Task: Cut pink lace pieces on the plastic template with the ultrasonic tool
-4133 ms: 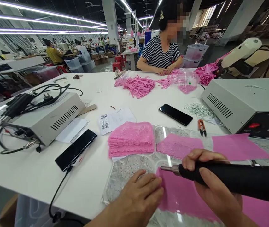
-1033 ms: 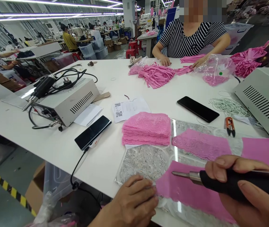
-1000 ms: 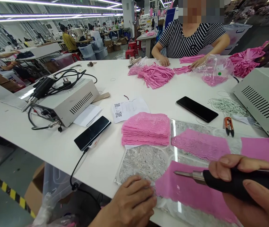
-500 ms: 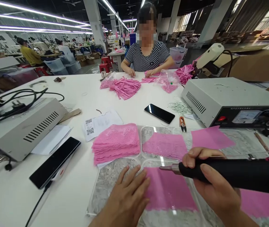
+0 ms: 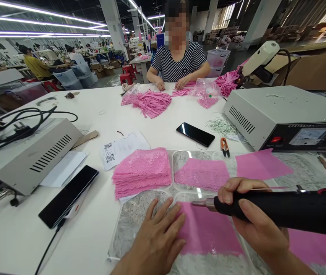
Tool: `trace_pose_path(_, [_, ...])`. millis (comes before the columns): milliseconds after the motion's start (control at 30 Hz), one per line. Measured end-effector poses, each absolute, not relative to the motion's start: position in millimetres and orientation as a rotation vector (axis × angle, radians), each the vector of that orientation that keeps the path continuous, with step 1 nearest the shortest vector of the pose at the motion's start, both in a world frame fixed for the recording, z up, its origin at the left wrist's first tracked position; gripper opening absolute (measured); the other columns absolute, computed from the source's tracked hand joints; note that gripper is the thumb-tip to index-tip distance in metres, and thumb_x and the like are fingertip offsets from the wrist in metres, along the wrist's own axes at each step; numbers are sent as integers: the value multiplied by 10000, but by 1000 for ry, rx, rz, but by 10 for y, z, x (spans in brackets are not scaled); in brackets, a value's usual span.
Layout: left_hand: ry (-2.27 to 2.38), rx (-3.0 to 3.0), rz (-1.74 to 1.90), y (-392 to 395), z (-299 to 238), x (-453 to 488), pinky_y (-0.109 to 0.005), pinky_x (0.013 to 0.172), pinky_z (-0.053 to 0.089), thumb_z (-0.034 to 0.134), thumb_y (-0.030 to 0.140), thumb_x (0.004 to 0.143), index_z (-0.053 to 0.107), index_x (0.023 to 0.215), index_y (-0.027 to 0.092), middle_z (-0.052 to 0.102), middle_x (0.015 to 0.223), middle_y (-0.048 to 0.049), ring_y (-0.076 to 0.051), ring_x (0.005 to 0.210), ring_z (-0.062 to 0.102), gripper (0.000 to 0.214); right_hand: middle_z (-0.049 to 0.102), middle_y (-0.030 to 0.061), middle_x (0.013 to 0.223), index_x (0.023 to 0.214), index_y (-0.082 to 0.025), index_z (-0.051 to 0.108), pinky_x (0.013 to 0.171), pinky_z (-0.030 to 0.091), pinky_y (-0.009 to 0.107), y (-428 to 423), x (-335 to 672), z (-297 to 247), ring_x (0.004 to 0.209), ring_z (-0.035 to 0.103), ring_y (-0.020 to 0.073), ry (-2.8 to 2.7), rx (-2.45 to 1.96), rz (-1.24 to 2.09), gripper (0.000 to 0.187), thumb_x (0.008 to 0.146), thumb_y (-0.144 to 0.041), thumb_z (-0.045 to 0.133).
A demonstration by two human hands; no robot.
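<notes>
So the left hand (image 5: 157,236) lies flat, fingers spread, pinning the pink lace piece (image 5: 208,233) just in front of the pink stack (image 5: 142,172). The right hand (image 5: 254,223) has its grip wrapped round the black tool (image 5: 283,210). The tip is close to those fingers, so I reckon one slip nicks them or bunches the lace.

One head-worn view, tilted forward and down across the white surface (image 5: 157,124); left hand (image 5: 154,238) and right hand (image 5: 256,227) loom close at the bottom edge.

White table (image 5: 22,244), pink lace stack (image 5: 141,172), clear mat (image 5: 131,225), black phone (image 5: 195,134), paper slip (image 5: 124,148), orange snips (image 5: 224,146), grey machine box (image 5: 277,110).
</notes>
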State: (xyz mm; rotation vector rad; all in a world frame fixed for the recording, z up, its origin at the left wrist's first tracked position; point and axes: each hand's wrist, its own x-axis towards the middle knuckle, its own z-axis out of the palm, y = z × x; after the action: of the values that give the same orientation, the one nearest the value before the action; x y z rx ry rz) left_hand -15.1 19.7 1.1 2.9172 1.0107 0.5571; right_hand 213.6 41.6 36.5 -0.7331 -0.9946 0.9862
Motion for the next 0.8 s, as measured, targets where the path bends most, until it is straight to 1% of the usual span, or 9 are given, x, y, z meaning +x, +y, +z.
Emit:
trace_pose_path(300, [1022,2979,525,197,38,-142,-554,1080,362,539,257,905,550,1280,142,559,1343,-81,-302,1301,455,392,549,5,814,853,-247,608,609,552,303,431,2137,331,631,553,129,-1028,-749,993,44,834,-220,637])
trace_pose_path(433, [1010,2999,552,211,28,-140,-541,1110,322,537,242,896,567,1260,143,566,1336,-78,-292,1299,457,378,551,9,831,879,-249,604,608,554,311,433,2147,321,651,554,134,-1047,-721,1013,50,854,-207,614])
trace_pose_path(600, [986,2973,615,227,8,-147,-528,1152,243,555,226,879,572,1246,139,582,1313,-96,-278,1352,391,378,558,7,818,844,-232,617,581,533,291,458,2266,379,607,542,119,-961,-703,945,55,805,-200,638])
trace_pose_path(700, [985,2958,633,231,8,-151,-519,1154,242,547,223,881,565,1253,148,580,1315,-97,-269,1353,392,379,560,13,824,836,-228,626,587,523,290,440,2367,396,605,531,118,-922,-732,903,85,774,-171,636])
trace_pose_path(800, [993,2960,612,232,10,-154,-516,1152,248,539,236,885,568,1251,162,582,1314,-90,-269,1345,403,374,561,17,824,837,-227,626,597,523,292,409,2406,377,612,529,120,-904,-740,930,88,782,-159,613])
